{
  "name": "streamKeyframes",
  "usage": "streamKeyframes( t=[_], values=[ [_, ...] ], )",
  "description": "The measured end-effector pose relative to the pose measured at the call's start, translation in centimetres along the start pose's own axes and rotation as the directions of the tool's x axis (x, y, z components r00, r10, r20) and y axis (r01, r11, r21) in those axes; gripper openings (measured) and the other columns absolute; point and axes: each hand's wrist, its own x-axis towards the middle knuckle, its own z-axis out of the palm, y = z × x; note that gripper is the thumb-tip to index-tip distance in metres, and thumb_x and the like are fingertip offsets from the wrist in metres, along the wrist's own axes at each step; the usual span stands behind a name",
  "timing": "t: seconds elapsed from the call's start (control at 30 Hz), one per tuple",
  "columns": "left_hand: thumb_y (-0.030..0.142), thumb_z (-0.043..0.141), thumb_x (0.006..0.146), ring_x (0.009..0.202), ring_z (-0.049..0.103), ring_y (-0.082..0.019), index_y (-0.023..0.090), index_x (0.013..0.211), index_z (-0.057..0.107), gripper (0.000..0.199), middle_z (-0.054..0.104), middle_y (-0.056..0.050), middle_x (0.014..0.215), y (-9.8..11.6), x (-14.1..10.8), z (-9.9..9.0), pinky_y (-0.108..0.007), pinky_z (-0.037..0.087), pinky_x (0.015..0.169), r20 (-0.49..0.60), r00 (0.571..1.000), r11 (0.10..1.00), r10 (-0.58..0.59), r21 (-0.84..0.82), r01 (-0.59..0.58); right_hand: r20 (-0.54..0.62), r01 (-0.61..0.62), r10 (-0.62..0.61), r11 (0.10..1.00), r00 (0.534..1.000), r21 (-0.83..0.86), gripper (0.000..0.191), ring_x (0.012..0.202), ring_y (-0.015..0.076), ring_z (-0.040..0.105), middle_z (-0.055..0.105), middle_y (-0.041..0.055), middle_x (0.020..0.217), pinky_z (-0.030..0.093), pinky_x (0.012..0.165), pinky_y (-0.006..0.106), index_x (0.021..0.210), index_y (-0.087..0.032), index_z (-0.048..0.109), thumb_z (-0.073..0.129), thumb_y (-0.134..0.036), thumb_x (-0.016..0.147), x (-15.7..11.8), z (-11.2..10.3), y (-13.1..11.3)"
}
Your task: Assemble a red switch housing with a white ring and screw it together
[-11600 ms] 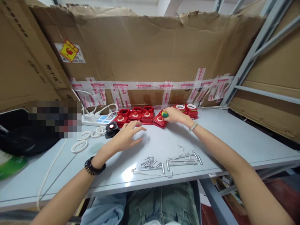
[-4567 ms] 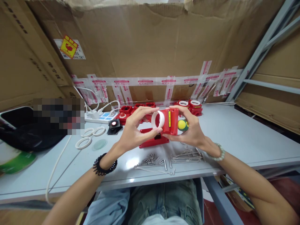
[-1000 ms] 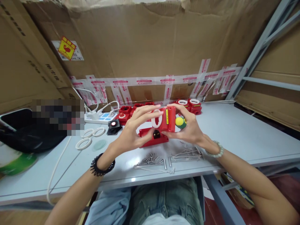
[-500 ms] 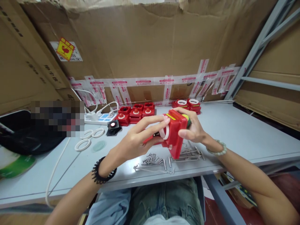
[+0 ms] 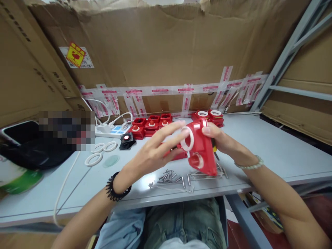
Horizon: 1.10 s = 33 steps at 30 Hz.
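Note:
My right hand [image 5: 218,140] holds a red plastic housing [image 5: 201,148] tilted above the table, its inner side turned toward me. A white ring [image 5: 187,138] sits on the housing, and the fingertips of my left hand [image 5: 158,150] touch that ring. A yellow-green handled tool is mostly hidden behind the housing in my right hand. A second red part [image 5: 178,155] lies on the table behind my left hand.
Screws [image 5: 167,176] and metal pins [image 5: 204,174] lie near the front edge of the grey table [image 5: 259,148]. Red boxes [image 5: 151,122] stand in a row at the back, two more [image 5: 210,114] carry white rings. Loose white rings [image 5: 94,158], a black part [image 5: 126,140] and a power strip [image 5: 111,129] lie left.
The red housing has been tipped over and brought closer, so its inner side faces me. My left fingers stay on the white ring.

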Motion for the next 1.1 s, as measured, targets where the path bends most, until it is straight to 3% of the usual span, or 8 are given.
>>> streamKeyframes(
  t=[0.1, 0.2, 0.33, 0.47, 0.7, 0.8, 0.9, 1.1],
  values=[
    [0.025, 0.062, 0.091, 0.134, 0.047, -0.025, 0.023, 0.147, 0.035, 0.062, 0.048, -0.013, 0.145, -1.2, -0.4, -0.4, -0.044, 0.046, 0.110, -0.044, 0.982, 0.980, -0.182, -0.087, 0.177, -0.188, 0.061, -0.073, 0.996, 0.980, -0.067, 0.049, 0.038, 0.0057, 0.036, 0.050, -0.0075, 0.058, 0.025, 0.032, 0.021, 0.101, -0.020, 0.055, 0.075, -0.051, 0.068, 0.1, 0.3, -0.4],
    [0.036, 0.068, 0.086, 0.133, 0.047, -0.029, 0.023, 0.147, 0.034, 0.071, 0.046, -0.014, 0.146, -1.5, -0.6, -0.4, -0.045, 0.048, 0.106, 0.040, 0.949, 0.927, -0.312, -0.207, 0.314, -0.290, 0.131, -0.165, 0.982, 0.943, -0.133, 0.061, 0.048, 0.0070, 0.048, 0.059, -0.0043, 0.073, 0.038, 0.040, 0.021, 0.110, -0.021, 0.052, 0.084, -0.038, 0.061, 0.2, 1.0, -0.5],
    [0.037, 0.076, 0.078, 0.127, 0.054, -0.028, 0.022, 0.146, 0.035, 0.081, 0.049, -0.014, 0.145, -1.1, -0.7, 0.0, -0.042, 0.049, 0.104, 0.128, 0.930, 0.888, -0.344, -0.278, 0.366, -0.228, 0.224, -0.262, 0.958, 0.938, -0.179, 0.063, 0.081, 0.0160, 0.065, 0.066, 0.0030, 0.101, 0.054, 0.070, 0.029, 0.114, -0.023, 0.052, 0.084, -0.032, 0.061, 0.1, 1.7, -0.1],
    [0.034, 0.076, 0.077, 0.123, 0.056, -0.026, 0.021, 0.142, 0.042, 0.074, 0.055, -0.013, 0.139, -1.0, -0.4, -0.3, -0.039, 0.050, 0.102, 0.144, 0.923, 0.882, -0.358, -0.272, 0.385, -0.186, 0.295, -0.385, 0.876, 0.904, -0.381, 0.075, 0.110, 0.0237, 0.062, 0.064, 0.0063, 0.120, 0.052, 0.094, 0.038, 0.125, -0.025, 0.053, 0.087, -0.031, 0.058, -0.1, 1.3, -0.2],
    [0.038, 0.065, 0.086, 0.127, 0.052, -0.025, 0.023, 0.143, 0.039, 0.065, 0.052, -0.012, 0.142, -2.8, -1.2, -2.9, -0.041, 0.045, 0.106, 0.265, 0.887, 0.889, -0.378, -0.163, 0.428, -0.149, 0.256, -0.405, 0.780, 0.902, -0.571, 0.066, 0.102, 0.0256, 0.066, 0.068, 0.0074, 0.116, 0.053, 0.091, 0.041, 0.118, -0.021, 0.061, 0.085, -0.038, 0.060, -0.3, 0.4, -0.7],
    [0.041, 0.053, 0.092, 0.119, 0.054, -0.027, 0.020, 0.127, 0.055, 0.041, 0.060, -0.012, 0.128, -6.1, -4.3, -4.5, -0.045, 0.042, 0.104, 0.204, 0.815, 0.840, -0.543, 0.131, 0.527, -0.294, 0.175, -0.442, 0.756, 0.848, -0.631, 0.060, 0.098, 0.0257, 0.066, 0.070, 0.0070, 0.108, 0.053, 0.090, 0.043, 0.111, -0.020, 0.063, 0.085, -0.040, 0.059, 0.0, 0.2, -0.8],
    [0.047, 0.048, 0.090, 0.102, 0.058, -0.029, 0.017, 0.101, 0.066, 0.036, 0.066, -0.012, 0.102, -9.7, -8.3, -5.8, -0.045, 0.045, 0.094, 0.215, 0.656, 0.671, -0.723, 0.443, 0.594, -0.377, 0.122, -0.447, 0.760, 0.811, -0.638, 0.056, 0.095, 0.0255, 0.066, 0.070, 0.0061, 0.105, 0.054, 0.087, 0.043, 0.107, -0.022, 0.064, 0.084, -0.040, 0.058, 0.2, 0.0, -0.7],
    [0.053, 0.050, 0.086, 0.091, 0.059, -0.028, 0.016, 0.089, 0.066, 0.041, 0.068, -0.012, 0.093, -11.9, -12.0, -6.0, -0.038, 0.044, 0.083, 0.255, 0.512, 0.553, -0.820, 0.581, 0.597, -0.349, 0.151, -0.478, 0.736, 0.806, -0.660, 0.058, 0.095, 0.0244, 0.065, 0.070, 0.0063, 0.106, 0.053, 0.087, 0.042, 0.110, -0.020, 0.064, 0.084, -0.040, 0.059, 0.3, 0.0, -0.4]
  ],
)
